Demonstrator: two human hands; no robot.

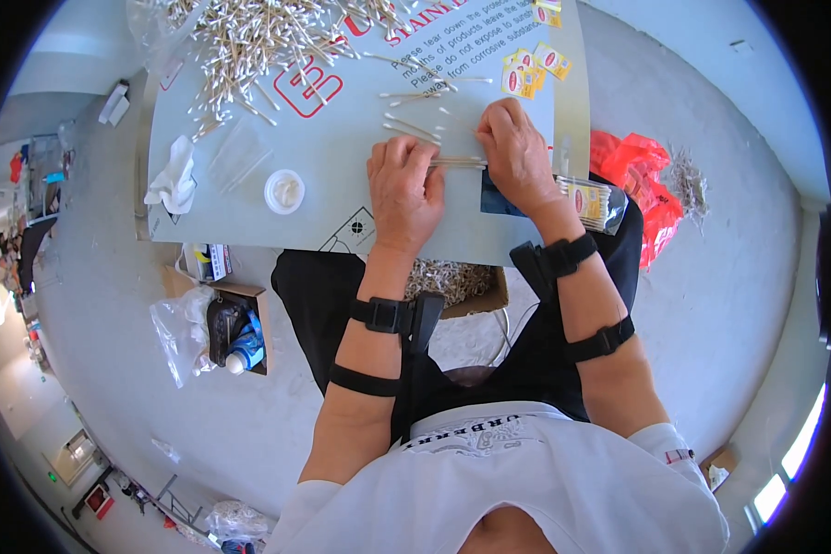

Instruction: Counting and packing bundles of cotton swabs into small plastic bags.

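Note:
Between my two hands, a small bundle of cotton swabs (460, 162) lies roughly level above the table. My left hand (403, 192) is closed on its left end, thumb and fingers pinched together. My right hand (519, 157) has its fingers curled in at the right end, which partly hides the tips there. Several loose cotton swabs (412, 126) lie just beyond my hands. By my right wrist is a clear pack of cotton swabs (593, 204) with a yellow label, at the table's near right edge.
A large heap of cotton swabs (249, 42) covers the far left. A round white tub (284, 191), crumpled tissue (173, 177) and clear plastic bag (240, 152) lie left. Yellow labels (524, 72) sit far right. A red bag (651, 185) is beside the table; a box of swabs (452, 284) stands below.

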